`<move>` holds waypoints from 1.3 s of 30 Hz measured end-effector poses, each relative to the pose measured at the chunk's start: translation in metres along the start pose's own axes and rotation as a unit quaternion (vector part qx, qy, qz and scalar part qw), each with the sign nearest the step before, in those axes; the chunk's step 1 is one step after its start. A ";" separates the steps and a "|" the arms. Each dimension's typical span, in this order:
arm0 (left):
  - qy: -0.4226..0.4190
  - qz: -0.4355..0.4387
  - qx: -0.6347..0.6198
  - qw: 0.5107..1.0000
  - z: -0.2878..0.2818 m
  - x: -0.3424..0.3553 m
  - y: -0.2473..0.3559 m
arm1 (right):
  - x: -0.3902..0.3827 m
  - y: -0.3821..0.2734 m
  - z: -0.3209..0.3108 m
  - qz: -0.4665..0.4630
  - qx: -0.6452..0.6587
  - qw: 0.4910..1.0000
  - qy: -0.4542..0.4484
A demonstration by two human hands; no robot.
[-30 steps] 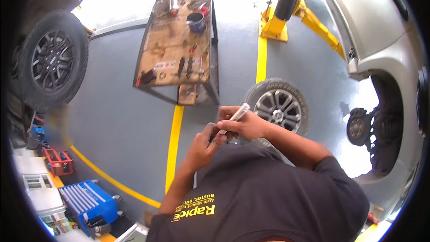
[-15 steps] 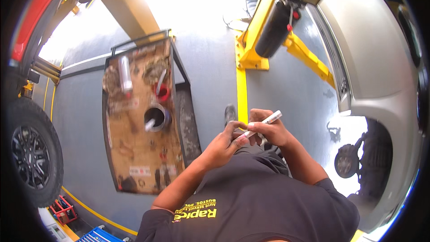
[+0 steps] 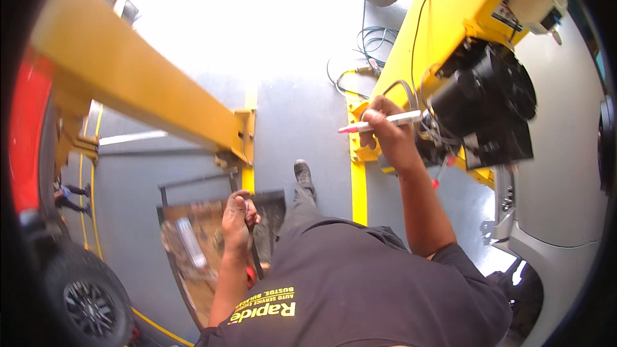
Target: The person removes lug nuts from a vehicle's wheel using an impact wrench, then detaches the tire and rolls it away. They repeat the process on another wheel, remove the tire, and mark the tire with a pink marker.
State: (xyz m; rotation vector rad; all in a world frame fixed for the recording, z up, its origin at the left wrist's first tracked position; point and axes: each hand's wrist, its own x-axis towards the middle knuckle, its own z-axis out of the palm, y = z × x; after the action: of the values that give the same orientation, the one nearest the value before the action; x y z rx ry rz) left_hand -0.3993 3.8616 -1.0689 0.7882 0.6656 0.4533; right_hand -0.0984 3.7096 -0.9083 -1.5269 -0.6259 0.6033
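Beside the yellow lift column (image 3: 443,38) of an auto workshop, a person in a dark work shirt (image 3: 379,283) is holding a white marker pen (image 3: 379,123) in the right hand (image 3: 385,135). The fingers of that hand are wrapping closed around the pen's barrel, with the pink tip sticking out to the left of the grip and the white rear end pointing right toward the black motor unit (image 3: 482,99) bolted on the column. Just beyond the knuckles, loose cables (image 3: 411,90) are running along the yellow steel, and below the wrist the yellow floor line (image 3: 358,186) is stretching back toward the person's black shoe (image 3: 303,177).

The left hand (image 3: 238,218) is hanging lower and well apart from the pen, curling into a loose fist; something small may be pinched inside it, but the view is too blurred to tell. Directly under that hand, a metal-framed cart (image 3: 193,244) with a worn wooden top is standing on the grey floor (image 3: 302,122), carrying scattered tools, among them a pale cylindrical object (image 3: 191,241). Up and to the left of the fist, a long yellow lift arm (image 3: 135,83) is crossing the scene diagonally. Further left, the red body of a raised car (image 3: 29,128) is showing above a black tyre (image 3: 83,299), while to the right of the pen hand a silver car (image 3: 565,173) is filling the edge of the frame.
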 end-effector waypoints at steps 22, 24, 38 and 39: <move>-0.219 0.076 0.208 0.950 0.229 0.742 0.257 | 0.632 -0.001 -0.056 -0.158 -0.127 0.947 0.247; -0.185 0.031 0.159 0.969 0.249 0.778 0.276 | 0.704 -0.061 -0.067 -0.124 -0.084 0.967 0.205; -0.353 0.018 0.191 0.916 0.460 1.081 0.357 | 1.032 -0.043 -0.167 0.003 0.092 0.976 0.198; -0.366 0.038 0.196 0.909 0.477 1.109 0.368 | 1.056 -0.051 -0.173 -0.002 0.083 0.972 0.219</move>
State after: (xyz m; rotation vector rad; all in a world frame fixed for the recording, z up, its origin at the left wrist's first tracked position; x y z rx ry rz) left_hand 0.6707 4.5207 -0.9515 1.2760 0.0116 0.0612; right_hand 0.7716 4.3327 -0.8538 -1.4392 -0.2323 0.2896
